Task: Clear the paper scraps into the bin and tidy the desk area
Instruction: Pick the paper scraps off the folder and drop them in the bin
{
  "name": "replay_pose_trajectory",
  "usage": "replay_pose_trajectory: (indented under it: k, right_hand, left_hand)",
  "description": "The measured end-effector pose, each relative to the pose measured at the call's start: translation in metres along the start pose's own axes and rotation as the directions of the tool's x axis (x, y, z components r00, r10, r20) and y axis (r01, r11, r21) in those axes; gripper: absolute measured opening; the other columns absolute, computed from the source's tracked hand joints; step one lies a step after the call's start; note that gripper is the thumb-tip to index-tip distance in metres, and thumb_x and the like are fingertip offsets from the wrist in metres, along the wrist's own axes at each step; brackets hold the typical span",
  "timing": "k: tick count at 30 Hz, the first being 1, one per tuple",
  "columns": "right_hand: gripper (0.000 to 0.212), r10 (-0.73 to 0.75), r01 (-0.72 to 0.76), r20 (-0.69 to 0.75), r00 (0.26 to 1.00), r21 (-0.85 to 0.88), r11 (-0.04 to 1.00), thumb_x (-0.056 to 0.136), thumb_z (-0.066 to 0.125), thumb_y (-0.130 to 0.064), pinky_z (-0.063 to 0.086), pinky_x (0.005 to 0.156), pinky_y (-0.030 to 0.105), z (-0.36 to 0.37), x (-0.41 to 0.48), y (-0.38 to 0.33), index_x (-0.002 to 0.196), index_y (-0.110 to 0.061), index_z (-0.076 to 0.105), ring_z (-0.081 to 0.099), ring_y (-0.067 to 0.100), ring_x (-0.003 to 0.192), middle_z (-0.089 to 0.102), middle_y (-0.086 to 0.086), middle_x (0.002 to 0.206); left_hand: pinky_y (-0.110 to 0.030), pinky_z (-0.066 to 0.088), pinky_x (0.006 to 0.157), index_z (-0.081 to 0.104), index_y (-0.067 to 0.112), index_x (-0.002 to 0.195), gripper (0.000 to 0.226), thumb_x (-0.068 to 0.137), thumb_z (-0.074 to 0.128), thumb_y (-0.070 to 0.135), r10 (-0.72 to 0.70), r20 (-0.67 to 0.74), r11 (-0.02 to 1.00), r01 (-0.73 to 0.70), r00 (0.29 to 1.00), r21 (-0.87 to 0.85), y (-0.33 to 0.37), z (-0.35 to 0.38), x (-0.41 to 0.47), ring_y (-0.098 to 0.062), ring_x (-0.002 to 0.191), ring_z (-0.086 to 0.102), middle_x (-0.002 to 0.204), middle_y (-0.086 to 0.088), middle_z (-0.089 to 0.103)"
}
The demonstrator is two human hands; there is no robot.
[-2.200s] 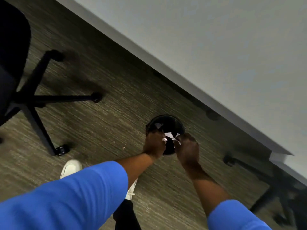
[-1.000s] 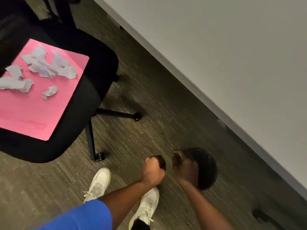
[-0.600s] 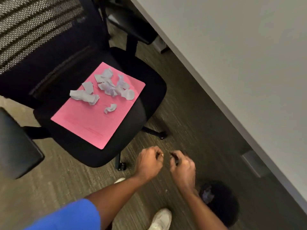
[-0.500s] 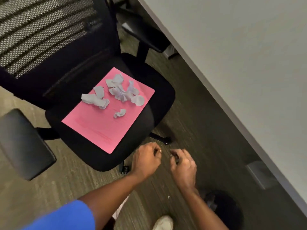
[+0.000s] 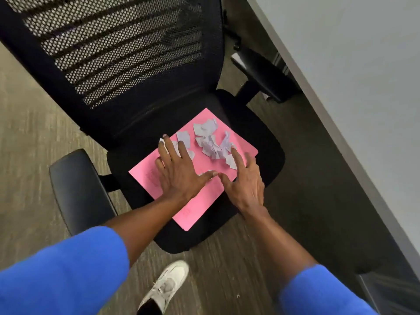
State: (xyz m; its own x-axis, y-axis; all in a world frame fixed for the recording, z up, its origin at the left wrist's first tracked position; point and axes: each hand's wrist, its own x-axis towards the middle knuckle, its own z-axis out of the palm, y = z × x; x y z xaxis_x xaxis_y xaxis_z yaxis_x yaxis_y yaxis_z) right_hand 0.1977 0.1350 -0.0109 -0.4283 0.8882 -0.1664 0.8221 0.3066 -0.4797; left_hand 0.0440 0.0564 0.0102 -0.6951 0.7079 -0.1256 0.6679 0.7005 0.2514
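Several crumpled pale paper scraps (image 5: 211,142) lie on a pink folder (image 5: 204,198) that rests on the seat of a black office chair (image 5: 266,142). My left hand (image 5: 178,171) is spread flat over the folder's left part, fingers apart, its fingertips on the leftmost scraps. My right hand (image 5: 246,183) is spread over the folder's right part, fingers apart, its index finger touching scraps at the right edge of the pile. Neither hand grips anything. The bin is out of view.
The chair's mesh back (image 5: 118,48) rises behind the folder, with armrests at the left (image 5: 79,192) and upper right (image 5: 263,76). A grey desk top (image 5: 354,87) runs along the right. My white shoe (image 5: 166,287) stands on the carpet below the seat.
The view swung from the black bin on the floor up to the chair. Both hands rose from fists by the bin and now lie spread on the folder and scraps.
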Motion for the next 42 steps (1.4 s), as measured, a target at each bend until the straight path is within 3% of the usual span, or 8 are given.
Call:
replay_pose_trajectory:
  k: [3,7,12,20,29,33,38,42]
  right_hand:
    - [0.079,0.039,-0.039,0.016,0.999,-0.014,0.999,0.096,0.065,-0.047,0.056,0.103,0.054,0.000,0.024,-0.014,0.160,-0.048,0.019,0.032,0.032,0.153,0.015,0.007,0.172]
    - [0.082,0.034,-0.028,0.077,0.996,-0.079,0.996,0.096,0.063,-0.053,0.052,0.104,0.057,0.002,0.049,-0.020,0.161,-0.049,0.014,0.022,0.036,0.157,0.007,0.008,0.174]
    - [0.080,0.036,-0.009,0.131,0.991,-0.196,0.981,0.094,0.063,-0.062,0.049,0.106,0.057,0.015,0.067,-0.023,0.161,-0.046,0.022,0.021,0.035,0.155,0.015,0.009,0.170]
    - [0.045,-0.059,0.064,0.037,0.998,-0.164,0.984,0.099,0.068,-0.038,0.051,0.093,0.040,0.029,0.068,-0.030,0.140,-0.020,0.063,0.047,0.028,0.125,0.052,0.008,0.139]
    - [0.017,-0.041,0.037,-0.095,0.995,-0.045,0.998,0.096,0.073,-0.019,0.047,0.069,0.032,0.027,0.053,-0.018,0.105,-0.007,0.080,0.059,0.023,0.091,0.063,0.004,0.096]
    - [0.018,0.021,-0.013,-0.137,0.990,0.065,0.998,0.091,0.076,-0.014,0.060,0.078,0.038,0.025,0.040,-0.011,0.108,-0.009,0.082,0.064,0.022,0.088,0.067,0.002,0.097]
    - [0.018,0.038,-0.011,-0.215,0.976,0.126,0.992,0.091,0.077,-0.016,0.057,0.075,0.032,0.011,0.015,0.000,0.108,-0.012,0.083,0.064,0.017,0.085,0.067,0.000,0.094]
    - [0.019,0.076,-0.030,-0.259,0.963,0.176,0.984,0.092,0.078,-0.022,0.056,0.070,0.023,0.003,-0.006,0.012,0.107,-0.011,0.083,0.065,0.016,0.083,0.065,-0.001,0.093]
  left_hand:
    - [-0.060,0.023,0.125,-0.001,0.021,0.167,0.149,0.056,0.054,0.104,0.003,0.098,1.000,0.000,0.995,-0.028,-0.003,0.011,0.014,-0.046,0.161,-0.011,0.172,-0.021,-0.023]
    - [-0.059,0.022,0.127,-0.009,0.026,0.166,0.150,0.056,0.065,0.097,-0.002,0.113,1.000,0.002,0.994,-0.007,-0.015,0.026,0.028,-0.049,0.160,-0.006,0.171,-0.023,-0.023]
    - [-0.051,0.033,0.121,0.019,0.023,0.164,0.119,0.073,0.064,0.086,0.054,0.116,0.998,-0.058,0.992,0.033,-0.023,0.035,0.031,-0.043,0.155,0.019,0.173,-0.022,0.002]
    - [-0.038,0.054,0.099,0.058,0.019,0.135,0.041,0.096,0.070,0.017,0.199,0.008,0.972,-0.197,0.980,-0.126,-0.029,0.049,0.020,-0.029,0.126,0.042,0.152,-0.011,0.041]
    - [-0.035,0.061,0.092,0.071,0.007,0.129,0.029,0.101,0.062,0.008,0.218,-0.002,0.951,-0.213,0.976,-0.223,-0.038,0.046,0.013,-0.021,0.114,0.059,0.128,-0.006,0.061]
    - [-0.038,0.060,0.097,0.071,0.002,0.129,0.030,0.100,0.062,0.003,0.159,0.014,0.938,-0.147,0.987,-0.315,-0.045,0.046,0.010,-0.024,0.112,0.063,0.124,-0.010,0.063]
    - [-0.031,0.058,0.085,0.075,-0.002,0.116,0.023,0.100,0.059,0.001,0.072,-0.007,0.915,-0.069,0.997,-0.397,-0.042,0.039,-0.002,-0.021,0.096,0.063,0.112,-0.011,0.063]
    - [-0.027,0.049,0.076,0.076,-0.001,0.105,0.021,0.100,0.056,0.001,0.089,-0.045,0.898,-0.099,0.995,-0.430,-0.045,0.037,-0.024,-0.019,0.087,0.059,0.103,-0.008,0.060]
